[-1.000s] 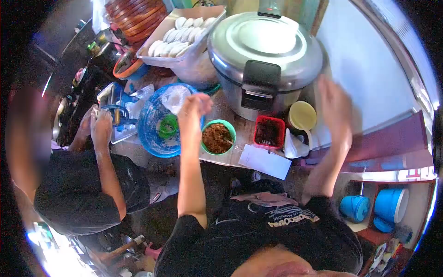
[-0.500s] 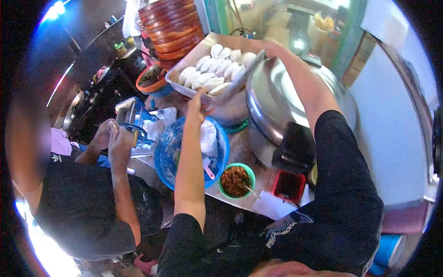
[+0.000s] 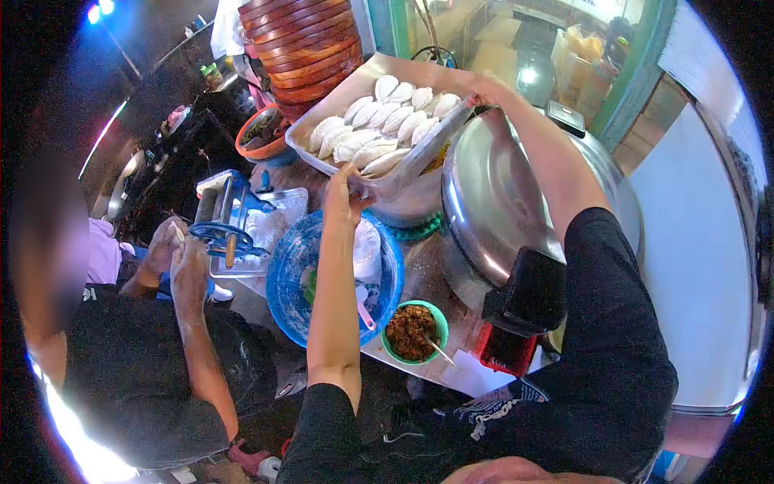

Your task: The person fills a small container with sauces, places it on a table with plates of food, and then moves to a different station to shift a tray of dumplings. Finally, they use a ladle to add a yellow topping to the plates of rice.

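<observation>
Both my hands grip a pale rectangular tray (image 3: 421, 173) holding rows of floured, half-moon dumplings (image 3: 377, 118). My left hand (image 3: 347, 196) closes on its near side, with the thumb up by the rim. At the far right corner, my right hand (image 3: 493, 92) is wrapped round the edge, its fingers partly hidden. The tray sits above a large round vessel (image 3: 403, 211) and beside a big metal lidded pot (image 3: 492, 189). Under my left forearm stands a blue basin (image 3: 282, 278), dusted with flour, containing a white bag (image 3: 367, 250) and a pink-handled scoop (image 3: 365, 309).
A co-worker's hands (image 3: 179, 246) pinch something small and pale near a hand-cranked roller machine (image 3: 230, 218). A green bowl of brown filling (image 3: 413, 331) and a red container (image 3: 504, 351) stand at the table's front. Stacked round wooden frames (image 3: 302, 52) rise behind an orange pot (image 3: 262, 133).
The tray in my hands has shifted slightly nearer and right in view, and its blurred near edge is now sharp. The co-worker's hands have moved a little left and down.
</observation>
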Demonstrator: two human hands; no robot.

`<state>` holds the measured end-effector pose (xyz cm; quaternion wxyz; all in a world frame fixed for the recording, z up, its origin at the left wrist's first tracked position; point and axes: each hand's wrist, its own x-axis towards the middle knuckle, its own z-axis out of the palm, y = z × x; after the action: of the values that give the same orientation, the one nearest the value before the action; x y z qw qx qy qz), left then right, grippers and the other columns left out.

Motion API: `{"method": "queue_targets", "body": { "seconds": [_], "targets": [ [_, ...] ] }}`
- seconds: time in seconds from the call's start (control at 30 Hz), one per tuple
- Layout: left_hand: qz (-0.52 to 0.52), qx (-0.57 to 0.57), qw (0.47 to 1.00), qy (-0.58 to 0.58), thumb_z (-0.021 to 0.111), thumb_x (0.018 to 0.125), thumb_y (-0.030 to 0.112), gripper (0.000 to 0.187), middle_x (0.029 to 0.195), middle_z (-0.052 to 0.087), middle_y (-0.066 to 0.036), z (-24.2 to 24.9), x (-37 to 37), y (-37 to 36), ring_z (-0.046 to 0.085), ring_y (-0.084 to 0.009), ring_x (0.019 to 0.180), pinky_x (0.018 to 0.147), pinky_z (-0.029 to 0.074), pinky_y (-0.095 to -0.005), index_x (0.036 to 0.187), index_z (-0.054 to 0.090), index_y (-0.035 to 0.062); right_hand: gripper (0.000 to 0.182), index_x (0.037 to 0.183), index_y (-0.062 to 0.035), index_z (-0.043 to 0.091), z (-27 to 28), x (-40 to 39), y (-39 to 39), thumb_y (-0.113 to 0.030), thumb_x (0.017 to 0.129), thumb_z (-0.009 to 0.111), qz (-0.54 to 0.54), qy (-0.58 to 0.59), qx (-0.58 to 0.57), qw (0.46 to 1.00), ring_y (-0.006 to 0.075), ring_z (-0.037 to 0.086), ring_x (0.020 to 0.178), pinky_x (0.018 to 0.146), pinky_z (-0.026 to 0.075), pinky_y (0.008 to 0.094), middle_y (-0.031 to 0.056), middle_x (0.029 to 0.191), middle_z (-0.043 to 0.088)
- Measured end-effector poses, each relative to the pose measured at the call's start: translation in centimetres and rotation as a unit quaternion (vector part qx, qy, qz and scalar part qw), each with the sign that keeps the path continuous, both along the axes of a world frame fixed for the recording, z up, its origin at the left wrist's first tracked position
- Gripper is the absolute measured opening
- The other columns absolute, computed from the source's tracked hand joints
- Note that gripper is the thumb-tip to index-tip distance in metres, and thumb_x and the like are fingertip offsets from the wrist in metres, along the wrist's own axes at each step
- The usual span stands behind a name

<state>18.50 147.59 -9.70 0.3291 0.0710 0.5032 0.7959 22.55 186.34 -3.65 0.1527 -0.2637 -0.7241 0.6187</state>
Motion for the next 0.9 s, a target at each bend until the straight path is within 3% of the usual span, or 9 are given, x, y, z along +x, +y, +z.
{"method": "queue_targets", "body": {
  "seconds": [0.1,0.2,0.3,0.43,0.5,0.6,0.7,0.8,0.9],
  "targets": [
    [0.02,0.001,1.0,0.003,0.06,0.07,0.026,0.016,0.072,0.046,-0.002,0.6,0.3,-0.3,0.047,-0.0175,0.068,0.053,0.045,-0.0402,0.079,0.051,0.0161,0.008,0.075,0.0046,0.057,-0.3,-0.4,-0.1,-0.003,0.077,0.059,-0.03,-0.032,0.073,0.996,0.0211,0.052,0.04,0.032,0.038,0.0321,0.0174,0.057,0.057],
    [0.048,-0.021,0.999,-0.004,0.06,0.069,0.025,0.014,0.071,0.044,-0.002,2.0,1.2,-0.8,0.046,-0.0168,0.07,0.054,0.044,-0.04,0.071,0.049,0.0158,0.015,0.074,0.0055,0.057,1.1,1.1,-2.4,-0.008,0.076,0.064,-0.056,-0.001,0.062,0.997,0.0205,0.054,0.042,0.033,0.038,0.0326,0.0155,0.055,0.057],
    [0.051,-0.016,0.999,-0.006,0.059,0.068,0.023,0.013,0.07,0.043,-0.001,2.0,1.2,-1.1,0.045,-0.0151,0.068,0.053,0.044,-0.038,0.069,0.048,0.0154,0.02,0.065,0.0,0.056,0.1,0.0,-1.8,-0.011,0.08,0.051,-0.067,-0.012,0.121,0.99,0.0166,0.052,0.039,0.032,0.035,0.0274,0.0116,0.048,0.054],
    [0.059,-0.008,0.998,-0.003,0.057,0.066,0.018,0.012,0.071,0.042,0.0,2.6,1.9,-1.6,0.045,-0.0135,0.066,0.05,0.044,-0.0347,0.066,0.045,0.0143,0.016,0.072,0.0043,0.055,2.6,2.5,-5.6,-0.01,0.079,0.051,-0.109,0.013,0.118,0.987,0.0182,0.053,0.041,0.033,0.039,0.0281,0.0115,0.052,0.054],
    [0.069,0.0,0.998,-0.006,0.056,0.066,0.017,0.01,0.073,0.043,-0.001,3.0,2.7,-1.8,0.045,-0.0137,0.067,0.049,0.043,-0.0322,0.067,0.047,0.0131,0.016,0.078,0.006,0.054,3.4,2.9,-6.0,-0.01,0.078,0.05,-0.102,-0.009,0.15,0.983,0.019,0.056,0.044,0.034,0.041,0.028,0.0116,0.056,0.055],
    [0.064,0.008,0.998,-0.001,0.056,0.066,0.018,0.009,0.076,0.045,-0.001,3.0,3.1,-2.1,0.046,-0.0138,0.068,0.049,0.043,-0.0316,0.069,0.049,0.0126,0.019,0.084,0.0055,0.053,1.7,1.9,-4.3,-0.013,0.081,0.05,-0.104,0.085,0.125,0.983,0.0176,0.057,0.047,0.036,0.044,0.028,0.011,0.062,0.056],
    [0.061,0.016,0.998,0.021,0.056,0.066,0.017,0.009,0.078,0.047,-0.002,3.8,4.4,-2.9,0.046,-0.0138,0.07,0.052,0.043,-0.032,0.071,0.05,0.0121,0.02,0.087,0.0036,0.053,1.6,1.8,-3.2,-0.016,0.083,0.051,-0.117,-0.004,0.161,0.98,0.0157,0.057,0.048,0.041,0.046,0.0268,0.0096,0.064,0.056],
    [0.038,0.034,0.998,0.041,0.056,0.067,0.015,0.013,0.081,0.049,-0.002,4.1,4.7,-3.6,0.048,-0.0141,0.071,0.057,0.042,-0.033,0.077,0.05,0.0101,0.02,0.087,0.0033,0.053,2.1,4.0,-3.9,-0.017,0.084,0.052,-0.05,0.076,0.133,0.987,0.0153,0.057,0.049,0.046,0.049,0.0273,0.0079,0.065,0.057],
    [0.031,0.058,0.996,0.06,0.056,0.067,0.013,0.02,0.082,0.05,-0.002,5.3,6.6,-4.3,0.049,-0.0141,0.073,0.058,0.042,-0.0326,0.085,0.049,0.0086,0.021,0.083,0.002,0.054,4.5,7.6,-5.5,-0.019,0.084,0.053,-0.06,0.046,0.177,0.981,0.0148,0.057,0.05,0.05,0.049,0.0264,0.0054,0.064,0.056]
  ]
}}
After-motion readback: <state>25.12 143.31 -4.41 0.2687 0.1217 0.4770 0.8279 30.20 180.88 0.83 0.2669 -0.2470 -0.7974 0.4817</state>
